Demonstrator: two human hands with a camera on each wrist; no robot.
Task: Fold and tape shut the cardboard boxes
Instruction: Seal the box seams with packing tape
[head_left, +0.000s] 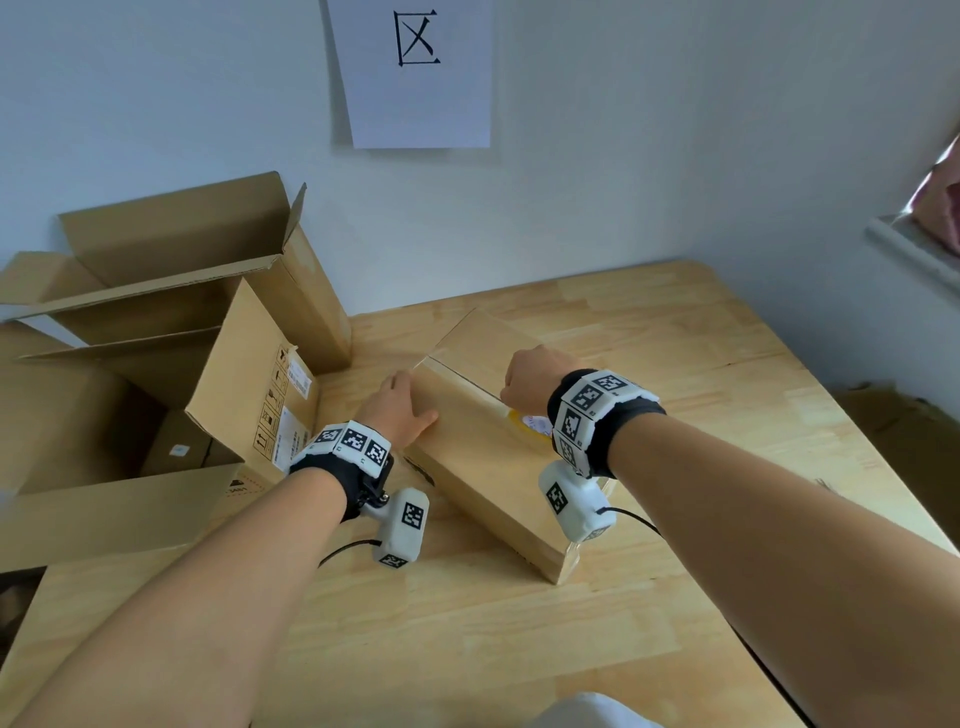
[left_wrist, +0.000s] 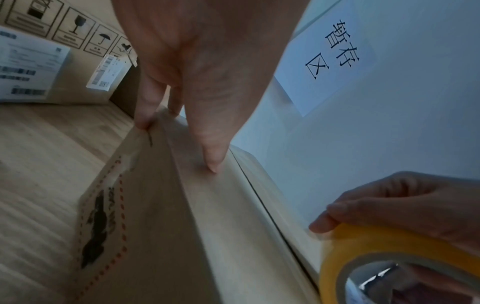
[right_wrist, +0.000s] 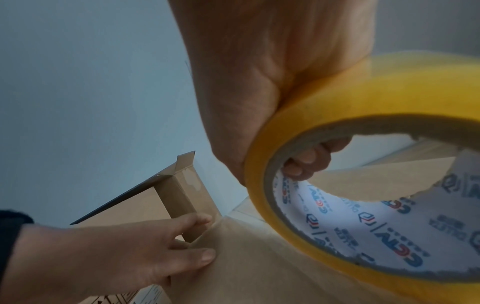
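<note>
A closed flat cardboard box (head_left: 483, 467) lies at an angle in the middle of the wooden table (head_left: 701, 364). My left hand (head_left: 410, 402) braces its left edge, thumb (left_wrist: 211, 158) pressing flat on the top and straight fingers (left_wrist: 144, 117) against the far corner. My right hand (head_left: 527, 379) grips a yellow tape roll (head_left: 530, 423) standing on the box top, fingers (right_wrist: 309, 160) hooked through its core (right_wrist: 376, 216). A glossy tape strip (head_left: 462, 382) appears to run along the top seam (left_wrist: 259, 197) from the far edge to the roll.
Large open cardboard boxes (head_left: 156, 332) with raised flaps and shipping labels crowd the table's left side; a small box (head_left: 176, 447) sits inside one. A paper sign (head_left: 415, 73) hangs on the wall behind. The table edge runs down the right, with a brown carton (head_left: 909, 441) beyond.
</note>
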